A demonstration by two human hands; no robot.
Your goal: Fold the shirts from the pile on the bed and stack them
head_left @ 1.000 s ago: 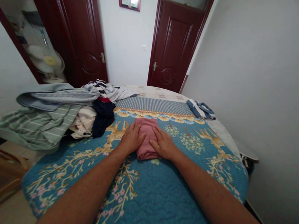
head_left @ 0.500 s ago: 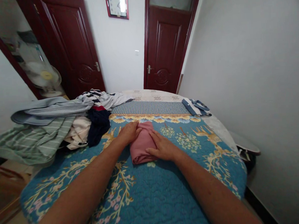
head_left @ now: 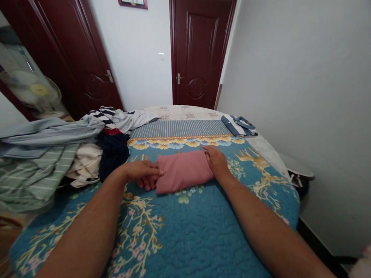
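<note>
Table w/ teal floral quilt (head_left: pixel 190 234); pink folded garment (head_left: pixel 184 170) lies flat mid-quilt, right of clothes heap (head_left: pixel 64 151). L hand (head_left: pixel 142 172) nearly closed, pinching left end; R hand (head_left: pixel 218 162) half-curled, holding right end. Prob light, soft, floppy, non-fragile; layers may slip, so grab all plies at both ends.

pink cloth (head_left: pixel 185 170), plain; blue floral quilt (head_left: pixel 190 234); green white-striped garment (head_left: pixel 25 176); dark-red doors (head_left: pixel 199 51)
</note>
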